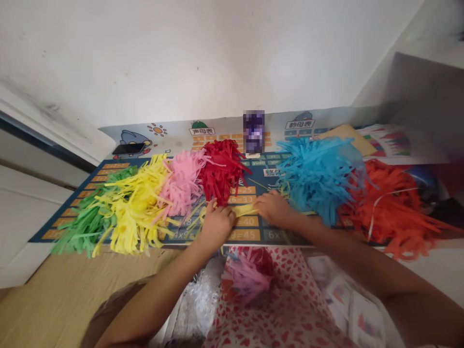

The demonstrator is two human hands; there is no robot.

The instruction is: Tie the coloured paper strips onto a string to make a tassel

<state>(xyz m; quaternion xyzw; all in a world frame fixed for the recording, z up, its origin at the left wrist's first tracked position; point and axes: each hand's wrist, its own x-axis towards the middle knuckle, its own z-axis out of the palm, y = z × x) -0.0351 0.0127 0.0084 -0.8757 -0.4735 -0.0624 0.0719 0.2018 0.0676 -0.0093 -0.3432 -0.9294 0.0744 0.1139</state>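
Observation:
A short yellow paper strip [245, 210] stretches between my two hands, low over the printed mat. My left hand [217, 222] has its fingers closed on the strip's left end. At the right end, my right hand [273, 209] pinches it with curled fingers. Just beyond my left hand lies a red tissue-paper tassel bunch [221, 169], with a pink bunch [184, 179] beside it. A blue bunch [319, 174] lies to the right of my right hand. Thin yellow strands lie loose around both hands.
Yellow [139, 208] and green bunches [87, 220] lie at the left, an orange-red one [391, 208] at the right. A black phone [129, 148] lies at the back left. A blurred-out upright device [253, 131] stands against the wall. More pink fringe [250, 275] rests on my lap.

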